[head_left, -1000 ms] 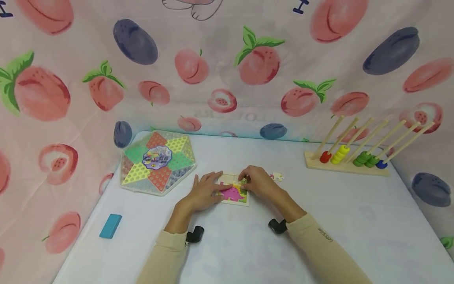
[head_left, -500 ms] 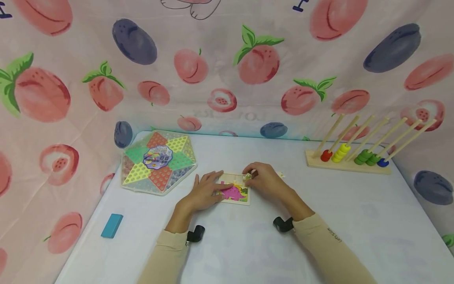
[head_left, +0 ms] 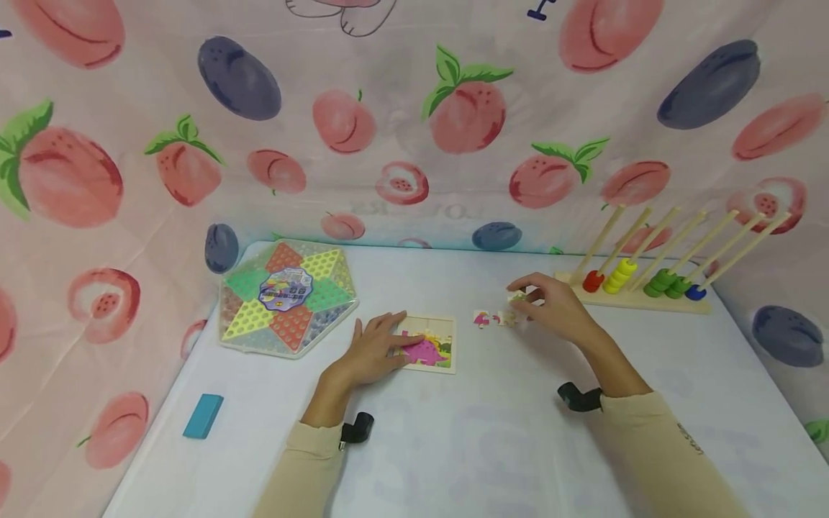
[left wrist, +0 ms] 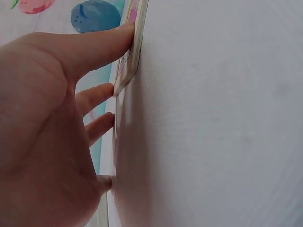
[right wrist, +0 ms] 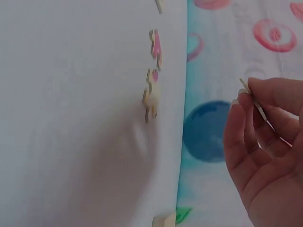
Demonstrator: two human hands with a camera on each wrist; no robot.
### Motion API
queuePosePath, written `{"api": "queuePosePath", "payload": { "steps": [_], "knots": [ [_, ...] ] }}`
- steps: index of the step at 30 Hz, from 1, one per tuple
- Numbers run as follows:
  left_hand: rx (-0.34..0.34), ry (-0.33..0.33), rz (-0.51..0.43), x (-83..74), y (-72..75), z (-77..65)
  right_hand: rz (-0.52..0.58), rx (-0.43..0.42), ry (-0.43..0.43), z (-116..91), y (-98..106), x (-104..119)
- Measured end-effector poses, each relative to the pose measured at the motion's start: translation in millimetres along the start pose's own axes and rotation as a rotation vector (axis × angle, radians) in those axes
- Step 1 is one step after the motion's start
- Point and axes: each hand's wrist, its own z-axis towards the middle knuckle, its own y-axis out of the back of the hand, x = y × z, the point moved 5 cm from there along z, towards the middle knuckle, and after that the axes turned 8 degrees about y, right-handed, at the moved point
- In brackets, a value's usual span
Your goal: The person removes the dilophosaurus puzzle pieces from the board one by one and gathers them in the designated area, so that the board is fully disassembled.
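My left hand (head_left: 365, 354) rests on the left side of a small wooden jigsaw tray (head_left: 440, 325), fingers extended over a pink dinosaur picture. In the left wrist view the thumb presses on the tray's edge (left wrist: 128, 78), and other fingertips touch around its corner. The upper part of the tray shows bare wood. Right of the tray, my right hand (head_left: 557, 308) pinches a jigsaw piece (head_left: 517, 296) above the table; the right wrist view shows this piece (right wrist: 258, 108) edge-on between thumb and fingers. Below that hand lie loose jigsaw pieces, one pink and white (head_left: 481, 319).
A hexagonal Chinese checkers set (head_left: 304, 327) lies at the back left. At the back right stands a wooden counting rack (head_left: 648, 305) with coloured beads on slanted rods. A blue block (head_left: 204, 416) sits near the left edge. Fruit-print cloth (head_left: 401, 129) hangs behind the table.
My right hand has lifted a jigsaw piece from the tray's upper right and carried it rightward, over the loose pieces. My left hand has stayed on the tray.
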Motion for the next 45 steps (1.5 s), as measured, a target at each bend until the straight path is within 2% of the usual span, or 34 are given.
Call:
{"api": "queuePosePath", "payload": {
  "steps": [6,12,17,23,36,45],
  "knots": [
    [-0.003,0.001,0.000,0.7,-0.8,-0.6,0.005,0.008,-0.017,-10,10,-23],
    [-0.007,-0.004,-0.001,-0.3,0.1,-1.0,0.005,0.010,-0.122,-16,8,-46],
    [-0.003,-0.012,-0.005,-0.3,0.1,-0.8,-0.058,0.018,-0.186,-20,7,-57],
    [-0.004,-0.015,-0.030,0.7,1.1,-1.6,-0.050,0.022,-0.202,-18,2,-68],
    [-0.032,-0.029,-0.026,0.8,5.0,-3.2,-0.089,0.060,-0.260,-8,-2,-75],
    [-0.024,-0.020,-0.019,3.0,1.2,0.4,-0.259,0.073,-0.251,-9,4,-69]
  ]
}}
